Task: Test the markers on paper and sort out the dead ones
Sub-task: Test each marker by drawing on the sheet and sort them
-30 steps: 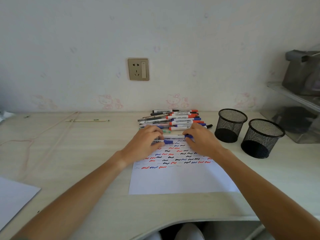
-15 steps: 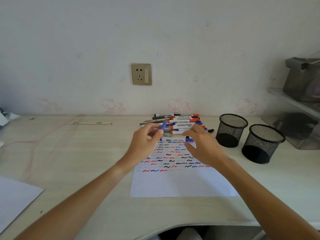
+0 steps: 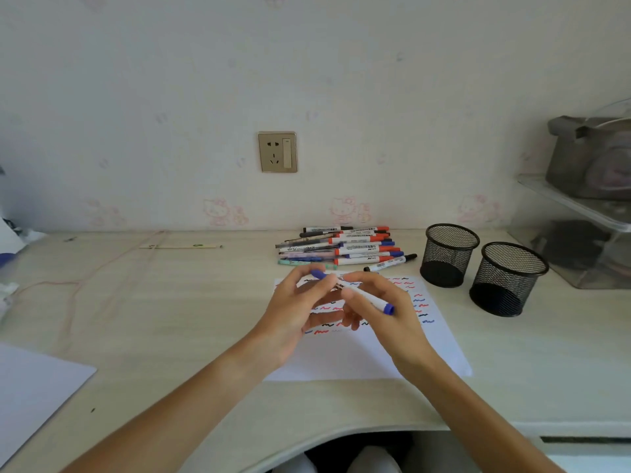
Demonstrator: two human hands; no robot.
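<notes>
Blue marker (image 3: 362,295): white barrel, held above paper (image 3: 440,349) at worktop (image 3: 170,319) centre. Right hand (image 3: 386,312) grip clamped on barrel. Left hand (image 3: 293,312) fingers pinch blue cap (image 3: 318,274), just off tip end. Marker pile (image 3: 341,249) far of paper. Two mesh cups (image 3: 478,268) to right.

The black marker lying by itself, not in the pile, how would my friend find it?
Start at the two black mesh cups on the right of the desk. Just left of the nearer-to-the-wall cup, at the right end of the marker pile, lies the black marker. It is the one with a black cap, slanting away from the rest, above the paper.
</notes>
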